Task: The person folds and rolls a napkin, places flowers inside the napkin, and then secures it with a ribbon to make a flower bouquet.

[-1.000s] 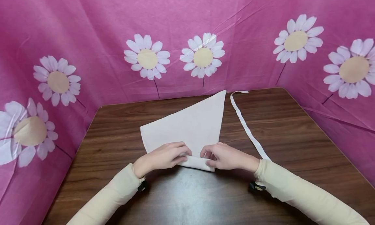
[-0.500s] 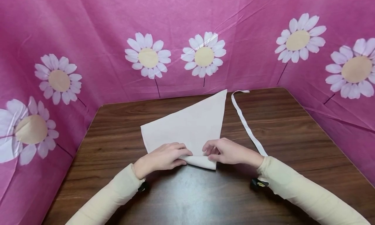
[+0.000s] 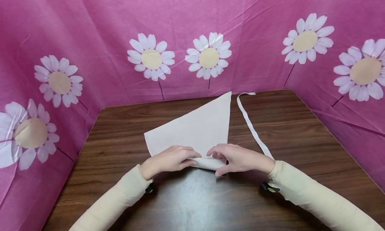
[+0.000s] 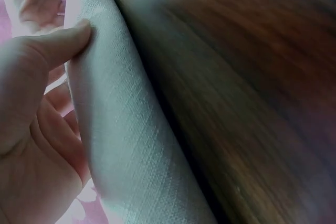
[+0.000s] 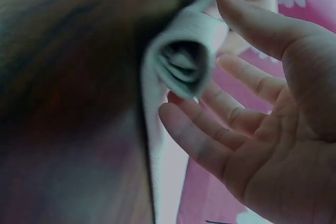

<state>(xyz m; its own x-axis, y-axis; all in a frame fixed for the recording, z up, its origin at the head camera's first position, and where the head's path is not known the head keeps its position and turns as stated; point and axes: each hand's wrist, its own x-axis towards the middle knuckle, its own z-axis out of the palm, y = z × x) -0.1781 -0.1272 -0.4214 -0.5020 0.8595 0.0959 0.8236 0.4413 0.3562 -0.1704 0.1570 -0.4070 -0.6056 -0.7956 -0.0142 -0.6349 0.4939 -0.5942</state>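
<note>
An off-white cloth (image 3: 192,124) lies on the table with its near end wound into a roll (image 3: 207,163) and its flat part reaching back to a pointed corner. My left hand (image 3: 172,159) holds the roll's left part; in the left wrist view its thumb (image 4: 68,40) presses on the front of the fabric, fingers behind. At the roll's right end is my right hand (image 3: 240,160), its thumb held away and its fingers loosely bent over the far side. The right wrist view looks into the spiral end of the rolled cloth (image 5: 181,66), beside the spread fingers (image 5: 197,135).
A narrow white strap (image 3: 251,127) runs along the right side of the brown wooden table (image 3: 288,124), its near end hidden by the right forearm. Pink fabric (image 3: 180,17) printed with daisies hangs around the table's back and sides.
The right hand's thumb has come off the roll and dropped toward the table while its fingers stay at the far side. The left hand has shifted slightly right along the roll.
</note>
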